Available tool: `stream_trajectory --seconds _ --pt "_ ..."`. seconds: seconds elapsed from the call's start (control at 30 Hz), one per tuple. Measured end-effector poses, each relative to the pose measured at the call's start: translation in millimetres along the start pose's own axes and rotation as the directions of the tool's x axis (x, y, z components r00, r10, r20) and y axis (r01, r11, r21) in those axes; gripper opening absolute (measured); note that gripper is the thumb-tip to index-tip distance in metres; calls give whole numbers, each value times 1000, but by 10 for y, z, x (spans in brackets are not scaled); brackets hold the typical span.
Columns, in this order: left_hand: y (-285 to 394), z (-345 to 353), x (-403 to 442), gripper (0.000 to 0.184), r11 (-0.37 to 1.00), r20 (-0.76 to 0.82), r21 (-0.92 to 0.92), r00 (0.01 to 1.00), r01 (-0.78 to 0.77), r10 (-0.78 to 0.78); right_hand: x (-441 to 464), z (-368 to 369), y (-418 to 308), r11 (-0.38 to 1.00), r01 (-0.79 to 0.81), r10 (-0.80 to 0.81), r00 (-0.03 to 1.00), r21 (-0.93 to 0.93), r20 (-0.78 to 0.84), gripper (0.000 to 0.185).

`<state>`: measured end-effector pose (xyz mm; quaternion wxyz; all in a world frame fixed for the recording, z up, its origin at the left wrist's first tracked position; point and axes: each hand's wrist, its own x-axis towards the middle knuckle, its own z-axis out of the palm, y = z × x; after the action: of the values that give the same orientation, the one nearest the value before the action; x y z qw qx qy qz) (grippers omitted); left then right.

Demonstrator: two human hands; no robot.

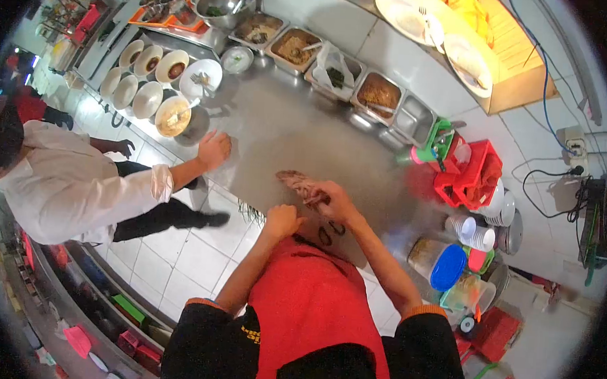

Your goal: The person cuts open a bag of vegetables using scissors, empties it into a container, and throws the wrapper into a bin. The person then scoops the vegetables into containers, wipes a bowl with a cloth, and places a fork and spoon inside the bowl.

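Observation:
My right hand (332, 200) is closed on a crumpled brownish cloth (294, 181), which lies against the steel counter (265, 139). My left hand (283, 222) rests at the counter's near edge with its fingers curled in; whether anything is inside them is hidden. Just below my right hand, two dark loops that look like scissors handles (330, 232) lie near the edge. Some thin green stalks (250, 212) stick out by the edge, left of my left hand.
A co-worker in a white shirt (77, 178) stands at left, one hand (213, 150) on the counter. Several bowls (147, 100) stand beyond. Metal food pans (380, 96) line the back. At right are a red basket (469, 174), cups (479, 238) and a blue-lidded tub (448, 267).

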<state>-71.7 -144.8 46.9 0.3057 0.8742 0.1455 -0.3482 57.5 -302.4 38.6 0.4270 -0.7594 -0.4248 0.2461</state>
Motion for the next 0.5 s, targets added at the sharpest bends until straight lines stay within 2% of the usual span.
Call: stream_trajectory --seconds 0.03,0.07,0.1,0.13,0.17,0.2,0.23,0.27,0.3,0.33,0.37,0.4,0.43,0.47,0.5 --pt "68 -54 -69 67 999 -146 -4 988 47 -47 -22 -70 -77 1000 19 -19 1000 -11 1 30" --pt "145 -75 -142 79 998 -412 -56 911 -15 -10 -59 -130 -161 976 -22 39 997 216 -74 25" --pt "154 -116 -79 79 998 -427 -60 904 -16 -11 -94 -173 -255 899 -47 114 985 435 -128 21" --pt "148 -152 16 80 921 -546 -170 811 -351 208 -112 -206 -338 904 -37 100 987 427 -126 21" --pt "153 -171 103 82 727 -673 -220 641 -650 370 -142 -237 -414 850 -171 244 966 498 -83 18" --pt "200 -182 188 82 725 -681 -217 634 -653 366 -179 -245 -460 772 -301 381 924 560 -29 20" --pt "280 -191 273 75 492 -621 -527 709 -693 333 -212 -213 -493 778 -297 373 927 553 -28 20" --pt "325 -202 333 69 191 -542 -761 770 -620 337 -226 -161 -528 765 -210 334 938 609 -96 29" --pt "347 -244 351 69 187 -553 -754 762 -630 337 -213 -158 -575 745 -118 296 941 657 -167 39" --pt "370 -291 369 64 7 -409 -903 862 -430 300 -200 -218 -606 752 -110 283 944 650 -169 39" --pt "397 -338 386 59 -177 -240 -965 923 -193 300 -200 -303 -636 865 -66 186 963 497 -196 43" --pt "418 -334 421 59 -178 -251 -963 919 -204 303 -204 -387 -693 945 -14 86 974 327 -208 47" --pt "444 -296 465 58 -301 -218 -946 919 -118 327 -224 -455 -734 948 -4 76 974 319 -212 47" --pt "477 -243 500 57 -414 -186 -910 916 -23 357 -261 -513 -772 979 -19 80 950 202 -302 49" --pt "539 -202 507 57 -413 -195 -910 911 -30 363 -281 -561 -808 995 -44 74 918 85 -390 51"
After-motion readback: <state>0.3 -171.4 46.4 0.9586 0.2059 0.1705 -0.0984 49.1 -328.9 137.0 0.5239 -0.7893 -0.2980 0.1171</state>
